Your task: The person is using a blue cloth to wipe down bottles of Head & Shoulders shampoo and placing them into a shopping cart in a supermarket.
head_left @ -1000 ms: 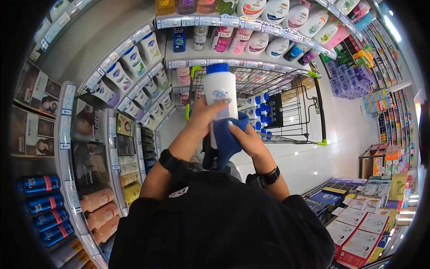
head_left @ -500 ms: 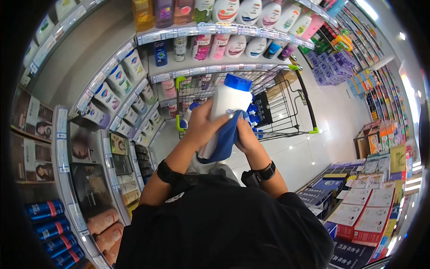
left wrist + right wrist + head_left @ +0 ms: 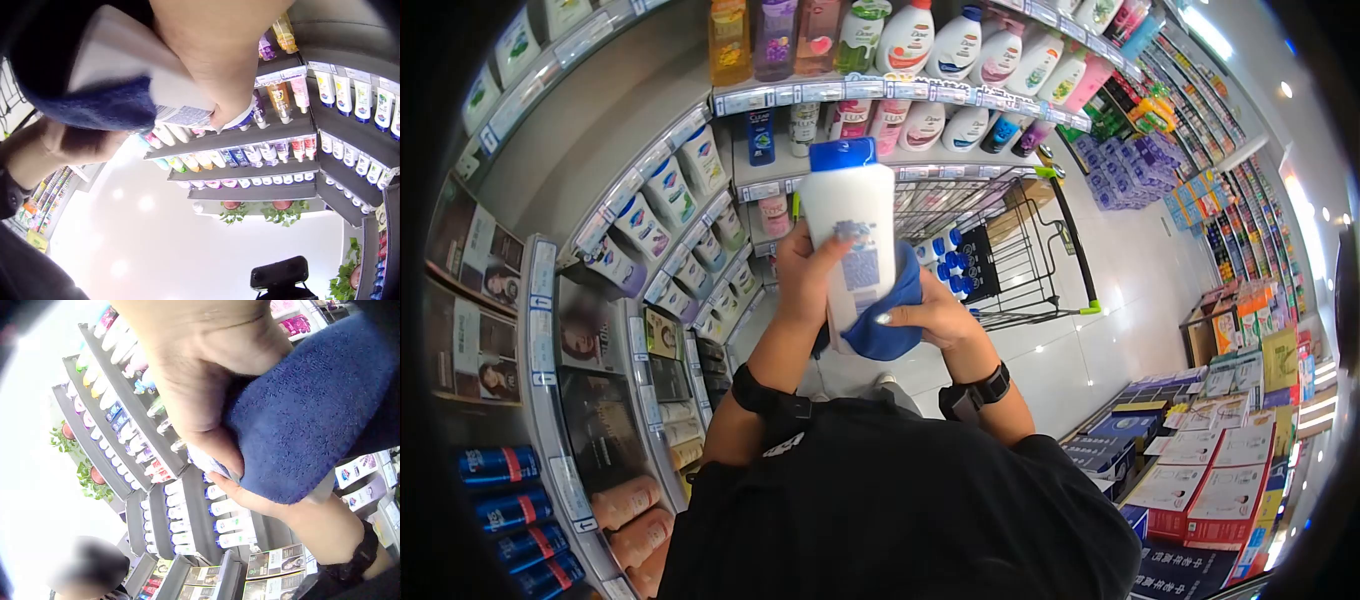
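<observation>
A white bottle (image 3: 855, 205) with a blue cap is held up in front of the chest, its printed back label facing me. My left hand (image 3: 803, 280) grips it by the left side, thumb across the label. On the other side, my right hand (image 3: 945, 312) holds a dark blue cloth (image 3: 887, 332) against the bottle's lower right part, thumb on top. In the right wrist view the fuzzy cloth (image 3: 94, 106) (image 3: 312, 406) hides most of the bottle. The left wrist view shows the left thumb pressing near the label's edge.
A wire shopping cart (image 3: 1040, 245) with green corners stands just beyond the hands, with several blue-capped white bottles (image 3: 950, 262) inside. Shelves (image 3: 820, 92) of bottles curve around the front and left. Stacked boxes (image 3: 1200, 470) lie at the right.
The bottle tipped right half a second ago and now stands nearly upright, further left, with its label in view. The cloth has moved from across its front to its lower right side.
</observation>
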The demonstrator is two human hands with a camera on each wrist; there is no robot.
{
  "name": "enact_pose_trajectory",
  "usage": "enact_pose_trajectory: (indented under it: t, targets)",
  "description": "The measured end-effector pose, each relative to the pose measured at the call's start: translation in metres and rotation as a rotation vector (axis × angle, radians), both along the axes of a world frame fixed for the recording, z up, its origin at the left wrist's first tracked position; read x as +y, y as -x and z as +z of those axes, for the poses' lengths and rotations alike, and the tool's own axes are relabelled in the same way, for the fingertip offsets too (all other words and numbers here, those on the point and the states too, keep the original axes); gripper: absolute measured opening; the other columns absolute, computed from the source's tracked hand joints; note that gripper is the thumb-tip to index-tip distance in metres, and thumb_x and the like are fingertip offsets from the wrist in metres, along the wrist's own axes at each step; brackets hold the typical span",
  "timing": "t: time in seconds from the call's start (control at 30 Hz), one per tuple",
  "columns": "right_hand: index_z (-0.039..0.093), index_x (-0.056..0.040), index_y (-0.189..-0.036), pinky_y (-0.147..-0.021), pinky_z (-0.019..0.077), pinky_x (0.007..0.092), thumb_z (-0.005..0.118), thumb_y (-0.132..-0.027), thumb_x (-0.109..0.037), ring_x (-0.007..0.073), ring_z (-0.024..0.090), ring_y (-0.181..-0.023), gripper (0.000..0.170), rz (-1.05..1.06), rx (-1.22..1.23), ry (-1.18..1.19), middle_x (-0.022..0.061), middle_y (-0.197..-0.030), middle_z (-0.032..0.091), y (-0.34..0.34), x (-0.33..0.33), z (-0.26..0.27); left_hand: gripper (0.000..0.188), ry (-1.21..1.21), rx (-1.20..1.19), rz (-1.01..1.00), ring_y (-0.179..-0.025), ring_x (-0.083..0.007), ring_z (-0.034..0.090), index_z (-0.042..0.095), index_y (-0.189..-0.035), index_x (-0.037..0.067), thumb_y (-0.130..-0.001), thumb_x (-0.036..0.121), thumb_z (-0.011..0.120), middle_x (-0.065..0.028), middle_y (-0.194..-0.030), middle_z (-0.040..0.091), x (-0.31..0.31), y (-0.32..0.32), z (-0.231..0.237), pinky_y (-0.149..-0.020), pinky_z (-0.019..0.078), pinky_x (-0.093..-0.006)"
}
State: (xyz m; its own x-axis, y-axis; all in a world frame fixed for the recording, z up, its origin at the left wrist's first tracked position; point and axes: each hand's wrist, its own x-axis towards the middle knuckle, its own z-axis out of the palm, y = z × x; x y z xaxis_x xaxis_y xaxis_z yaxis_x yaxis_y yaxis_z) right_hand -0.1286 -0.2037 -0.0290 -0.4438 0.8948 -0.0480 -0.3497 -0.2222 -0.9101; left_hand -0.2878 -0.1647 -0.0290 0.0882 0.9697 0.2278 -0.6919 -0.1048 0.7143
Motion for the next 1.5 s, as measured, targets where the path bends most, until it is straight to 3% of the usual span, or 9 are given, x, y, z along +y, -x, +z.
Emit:
enact_pose_trajectory:
  t: [0.23,0.37,0.4,0.53,0.73,0.87,1.1,1.37,1.5]
  targets:
    - [0.037,-0.0005,-0.125,-0.095,0.0364,0.0334,0.068,-0.068,0.001,0.0190,0.050,-0.107,0.065,0.091,0.101,0.115,0.0090,-0.116,0.052,0.014,-0.003,-0.011,0.028,0.067,-0.051,-0.060,-0.078,-0.0152,0.060,0.053,-0.102,-0.001,-0.076,0.007,0.059,-0.0090,-0.092,0.060,-0.001,0.018,0.003,-0.069,0.0479,-0.0261]
    - [0.032,0.0002,-0.129,-0.093,0.0379,0.0325,0.058,-0.083,-0.022,0.0188,0.047,-0.110,0.057,0.199,0.207,0.023,0.0113,-0.123,0.046,0.006,0.003,-0.037,0.035,-0.022,0.111,-0.193,-0.083,-0.0145,0.058,0.052,-0.106,-0.001,-0.074,0.010,0.061,-0.0083,-0.094,0.059,-0.009,0.015,0.006,-0.075,0.0465,-0.0269]
    - [0.030,-0.0001,-0.130,-0.092,0.0392,0.0324,0.051,-0.086,-0.039,0.0182,0.045,-0.111,0.062,0.232,0.167,-0.104,0.0116,-0.126,0.043,0.004,0.005,-0.042,0.040,-0.053,0.164,-0.236,-0.086,-0.0139,0.057,0.052,-0.108,-0.002,-0.072,0.012,0.063,-0.0081,-0.095,0.059,-0.011,0.016,0.011,-0.078,0.0450,-0.0271]
    - [0.032,-0.0005,-0.129,-0.091,0.0405,0.0332,0.049,-0.083,-0.050,0.0182,0.045,-0.112,0.070,0.329,0.225,-0.016,0.0112,-0.124,0.045,-0.007,0.007,-0.044,0.043,-0.088,0.178,-0.342,-0.086,-0.0140,0.056,0.050,-0.110,-0.002,-0.073,0.015,0.062,-0.0081,-0.096,0.058,-0.015,0.015,0.012,-0.079,0.0442,-0.0268]
    - [0.033,-0.0002,-0.129,-0.092,0.0397,0.0337,0.056,-0.084,-0.035,0.0193,0.048,-0.109,0.061,0.423,0.115,0.057,0.0121,-0.119,0.049,-0.004,0.009,-0.034,0.043,0.036,0.006,-0.252,-0.085,-0.0164,0.058,0.047,-0.112,-0.002,-0.075,0.017,0.058,-0.0097,-0.096,0.058,-0.011,0.017,-0.006,-0.074,0.0470,-0.0285]
    - [0.032,0.0000,-0.129,-0.094,0.0364,0.0339,0.064,-0.079,-0.014,0.0196,0.047,-0.108,0.061,0.268,0.080,0.088,0.0118,-0.118,0.050,0.008,0.002,-0.029,0.040,0.152,-0.147,-0.208,-0.082,-0.0197,0.060,0.047,-0.110,-0.001,-0.076,0.017,0.055,-0.0115,-0.095,0.057,-0.007,0.021,-0.003,-0.069,0.0496,-0.0300]
    - [0.039,-0.0001,-0.125,-0.095,0.0356,0.0329,0.067,-0.073,-0.008,0.0196,0.049,-0.107,0.059,0.252,-0.100,0.020,0.0113,-0.116,0.053,0.009,-0.011,-0.007,0.038,0.089,-0.049,-0.150,-0.077,-0.0193,0.060,0.047,-0.109,-0.002,-0.075,0.012,0.055,-0.0115,-0.092,0.058,0.002,0.014,0.005,-0.067,0.0503,-0.0295]
    - [0.035,-0.0005,-0.126,-0.094,0.0368,0.0334,0.067,-0.068,-0.005,0.0201,0.050,-0.107,0.066,0.172,0.064,0.105,0.0115,-0.115,0.052,-0.003,-0.012,-0.026,0.035,-0.061,0.238,-0.086,-0.086,-0.0155,0.057,0.047,-0.112,0.001,-0.079,0.011,0.055,-0.0082,-0.094,0.058,-0.002,0.001,0.020,-0.076,0.0451,-0.0276]
    - [0.042,0.0003,-0.122,-0.092,0.0378,0.0313,0.071,-0.062,-0.011,0.0184,0.051,-0.103,0.068,0.178,-0.041,0.035,0.0100,-0.111,0.055,-0.010,-0.012,-0.024,0.042,0.052,0.036,-0.229,-0.091,-0.0186,0.057,0.044,-0.117,-0.001,-0.085,0.026,0.048,-0.0118,-0.104,0.056,0.012,0.008,0.015,-0.080,0.0443,-0.0287]
